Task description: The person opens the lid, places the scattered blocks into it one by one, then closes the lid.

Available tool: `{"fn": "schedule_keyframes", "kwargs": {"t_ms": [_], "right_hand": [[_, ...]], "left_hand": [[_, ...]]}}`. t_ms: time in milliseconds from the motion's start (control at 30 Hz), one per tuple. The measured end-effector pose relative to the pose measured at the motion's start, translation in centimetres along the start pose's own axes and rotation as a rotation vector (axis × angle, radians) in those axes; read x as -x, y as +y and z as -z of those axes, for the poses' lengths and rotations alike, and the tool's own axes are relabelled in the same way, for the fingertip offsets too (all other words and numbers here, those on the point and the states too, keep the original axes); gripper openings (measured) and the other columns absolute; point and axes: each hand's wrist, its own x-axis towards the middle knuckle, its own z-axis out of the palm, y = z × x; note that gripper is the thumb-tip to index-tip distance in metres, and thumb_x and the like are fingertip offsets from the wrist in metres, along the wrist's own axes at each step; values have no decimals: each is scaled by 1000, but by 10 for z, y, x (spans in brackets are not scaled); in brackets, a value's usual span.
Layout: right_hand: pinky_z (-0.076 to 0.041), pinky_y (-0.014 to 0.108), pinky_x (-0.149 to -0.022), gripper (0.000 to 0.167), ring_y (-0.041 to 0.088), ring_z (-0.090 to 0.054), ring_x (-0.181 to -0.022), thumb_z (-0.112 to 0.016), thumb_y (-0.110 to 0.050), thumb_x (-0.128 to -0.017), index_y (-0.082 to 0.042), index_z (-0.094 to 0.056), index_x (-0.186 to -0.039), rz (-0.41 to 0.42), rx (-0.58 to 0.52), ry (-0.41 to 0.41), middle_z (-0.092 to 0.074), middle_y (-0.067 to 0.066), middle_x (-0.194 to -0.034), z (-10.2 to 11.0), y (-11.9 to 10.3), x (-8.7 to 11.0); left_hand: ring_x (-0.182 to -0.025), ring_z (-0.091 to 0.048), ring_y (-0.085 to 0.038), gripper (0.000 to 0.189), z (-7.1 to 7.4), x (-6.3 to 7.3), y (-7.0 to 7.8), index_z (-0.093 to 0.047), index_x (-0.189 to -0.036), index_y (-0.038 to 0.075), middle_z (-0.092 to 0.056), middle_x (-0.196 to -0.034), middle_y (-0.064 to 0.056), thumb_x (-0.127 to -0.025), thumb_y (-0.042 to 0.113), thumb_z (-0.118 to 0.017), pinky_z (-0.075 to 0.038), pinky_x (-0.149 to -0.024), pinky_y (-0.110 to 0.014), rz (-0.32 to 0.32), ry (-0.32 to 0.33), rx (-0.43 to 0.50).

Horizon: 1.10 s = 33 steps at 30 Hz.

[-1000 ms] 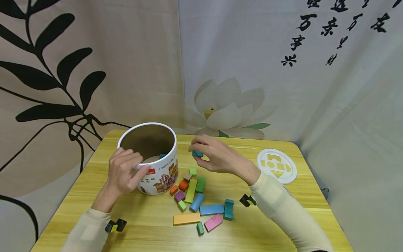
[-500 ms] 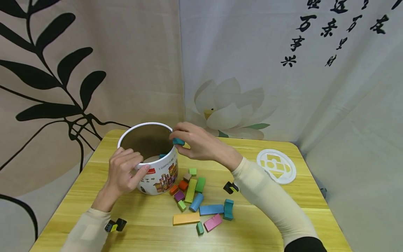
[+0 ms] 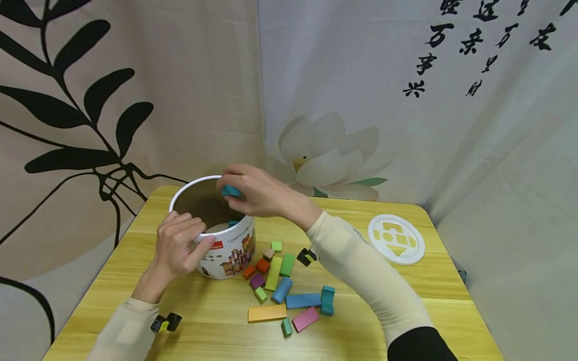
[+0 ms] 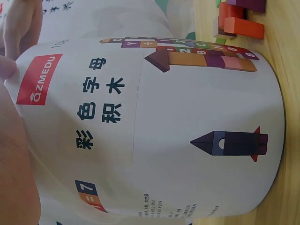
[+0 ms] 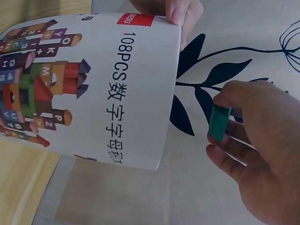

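Note:
A white printed bucket stands on the table's left part, a teal block showing inside it. My left hand grips the near left of its rim, fingers over the edge and thumb outside. Over the right side of the mouth, my right hand pinches a teal block between thumb and fingers. In the right wrist view this pinched block looks green-teal, beyond the rim. The bucket's side, with a red label, fills most of the left wrist view.
Several coloured wooden blocks lie right of the bucket, among them a yellow bar, an orange bar, a blue bar and a pink block. A white lid with cut-out shapes lies at the right on the wooden table.
My right hand has carried the teal block leftward and up, from beside the bucket to over its mouth. The left hand stays on the rim.

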Motion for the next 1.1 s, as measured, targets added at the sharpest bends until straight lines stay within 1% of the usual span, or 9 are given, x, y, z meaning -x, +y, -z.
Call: {"fn": "schedule_keyframes", "kwargs": {"t_ms": [300,400,533,600,733,867,933,1000,1100], "right_hand": [[-56,27,-102,28,19,-68,-109,-71,-14,-106,-4,-77,-132,-56,-68,-78,-75,8,-129,-11,3,-27],[-56,26,-101,29,18,-68,-107,-70,-14,-107,-4,-76,-133,-71,-88,-97,-74,9,-131,-16,5,-31],[-55,27,-95,30,19,-66,-101,-70,-13,-107,-2,-75,-135,-94,-119,-118,-73,10,-130,-23,6,-34],[-56,27,-96,31,19,-67,-102,-71,-12,-107,-1,-75,-137,-107,-138,-130,-74,11,-131,-25,7,-35],[-60,31,-106,36,22,-75,-117,-72,-14,-108,-2,-72,-142,-126,-146,-151,-76,12,-140,-28,7,-35],[-58,37,-114,41,24,-76,-128,-71,-20,-110,-4,-69,-147,-128,-99,-167,-76,12,-145,-29,6,-33],[-56,39,-119,44,25,-74,-133,-70,-25,-111,-5,-68,-150,-129,-70,-177,-75,12,-148,-28,5,-32],[-50,41,-126,47,26,-69,-142,-69,-30,-112,-6,-66,-152,-135,-44,-189,-73,11,-153,-28,5,-30],[-42,43,-134,51,28,-61,-154,-67,-35,-113,-7,-63,-156,-138,-36,-191,-66,11,-162,-28,5,-28]], "left_hand": [[-58,-31,-10,55,1,0,0,-51,-61,19,-47,-55,5,-106,50,-53,-25,-68,-33,-6,0,5],[-58,-32,-10,53,1,0,1,-51,-61,19,-47,-55,5,-105,49,-53,-25,-69,-32,0,-5,5],[-58,-33,-11,53,1,0,1,-50,-62,19,-45,-55,5,-105,49,-52,-25,-68,-32,6,-6,3],[-57,-33,-11,53,1,0,1,-50,-62,19,-45,-55,5,-106,49,-52,-25,-68,-33,7,-5,3],[-58,-32,-10,52,0,0,1,-49,-62,19,-45,-55,6,-105,49,-53,-25,-68,-33,4,-3,4],[-58,-32,-11,51,-1,0,1,-48,-62,19,-45,-54,6,-104,48,-53,-26,-68,-33,2,-2,0],[-58,-33,-11,52,-1,0,1,-49,-62,19,-46,-55,6,-104,48,-53,-26,-68,-34,0,-1,-3],[-58,-32,-11,53,-1,0,1,-48,-61,19,-46,-55,5,-105,49,-52,-26,-68,-34,-3,3,-3],[-58,-31,-10,54,-1,-1,1,-48,-60,19,-46,-54,5,-105,49,-52,-25,-67,-34,-8,8,-4]]}}
